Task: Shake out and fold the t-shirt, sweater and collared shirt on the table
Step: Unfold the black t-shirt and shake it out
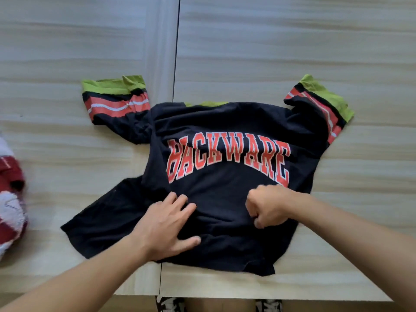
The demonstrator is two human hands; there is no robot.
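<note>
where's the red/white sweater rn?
Head view: the sweater lies at the far left of the table, partly cut off by the frame edge. It is left of the black t-shirt and not touching it.

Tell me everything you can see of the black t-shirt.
The t-shirt is black, soft jersey by its look, with BACKWARE in red, white-edged letters, red-and-white sleeve stripes and lime-green cuffs and collar. It lies spread but wrinkled on the table, sleeves out, hem toward the person. The left hand presses flat on its lower part; the right hand, curled, seems to pinch the cloth.
</note>
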